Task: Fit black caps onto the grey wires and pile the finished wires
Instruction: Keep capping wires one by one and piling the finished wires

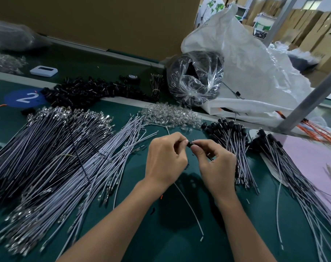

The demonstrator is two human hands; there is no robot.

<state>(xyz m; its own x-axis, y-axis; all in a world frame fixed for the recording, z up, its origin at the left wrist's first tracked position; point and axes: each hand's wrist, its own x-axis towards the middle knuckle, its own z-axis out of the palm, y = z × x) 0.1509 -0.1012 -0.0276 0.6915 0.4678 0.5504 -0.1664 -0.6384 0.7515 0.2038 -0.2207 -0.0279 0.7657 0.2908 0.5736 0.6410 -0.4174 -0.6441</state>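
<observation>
Over the table's [161, 241] middle, left hand [164, 159] and right hand [215, 163] pinched black cap [189, 144]; grey wire [189, 205] judged light, floppy, best gripped near its end.

- Bare green mat [179, 246] lies open at the near edge, crossed only by one loose grey wire [189, 207].
- A broad heap of grey wires [57, 157] blocks the whole left side.
- Capped wires [234, 154] fan out just right of centre, with a second pile [293, 176] beyond them.
- Clear parts [170, 116], black caps [81, 91] and a bagged bundle [195, 78] wall off the far side.
- A slanted metal post [308, 99] bars the far right.
</observation>
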